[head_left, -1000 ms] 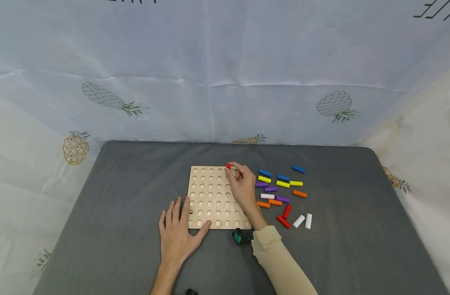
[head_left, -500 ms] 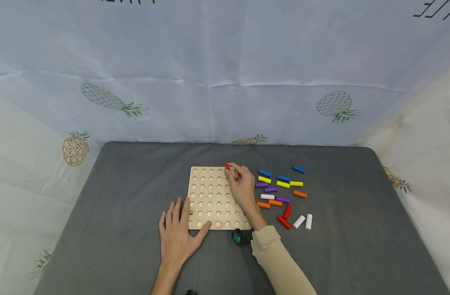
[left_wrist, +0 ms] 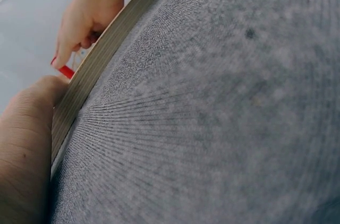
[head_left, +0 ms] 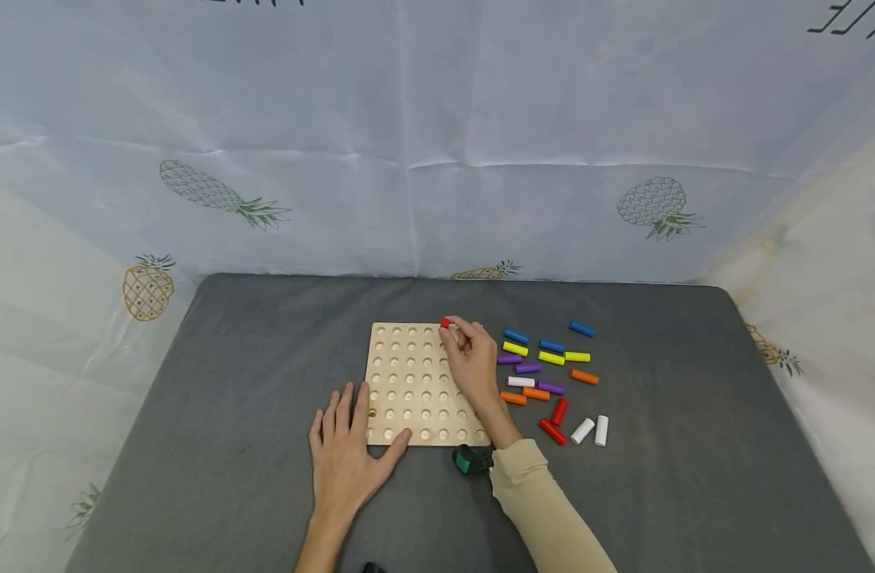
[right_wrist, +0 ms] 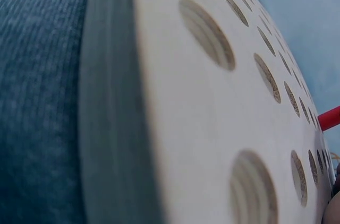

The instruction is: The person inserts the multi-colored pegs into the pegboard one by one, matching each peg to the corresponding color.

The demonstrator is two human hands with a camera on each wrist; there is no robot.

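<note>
Right hand [head_left: 471, 362] is clamped on a red peg [head_left: 445, 322], thumb and forefinger pinching it, at the pegboard [head_left: 399, 387] edge between 12 and 1 o'clock. On my left wrist feed the red peg stands roughly upright to the pegboard; its lower end is hidden, so I can't tell whether it sits in a hole. Left hand [head_left: 344, 461] lies at 7 to 8 o'clock, fingers straight, thumb spread apart, forefinger and thumb touching the pegboard. Loose on the gray table [head_left: 659, 493] I count three blue pegs [head_left: 552, 345] around 2 o'clock, three yellow pegs [head_left: 551, 358] between 2 and 3, three purple pegs [head_left: 527, 368], three orange pegs [head_left: 583, 377] and one white peg [head_left: 521, 382] around 3, then two loose red pegs [head_left: 552, 431] and two more white pegs [head_left: 582, 430] between 3 and 4. Black device [head_left: 471, 460] with a green face at 5 o'clock, beside the beige sleeve [head_left: 544, 501]. Pineapple-print curtain [head_left: 437, 95] at 12.
</note>
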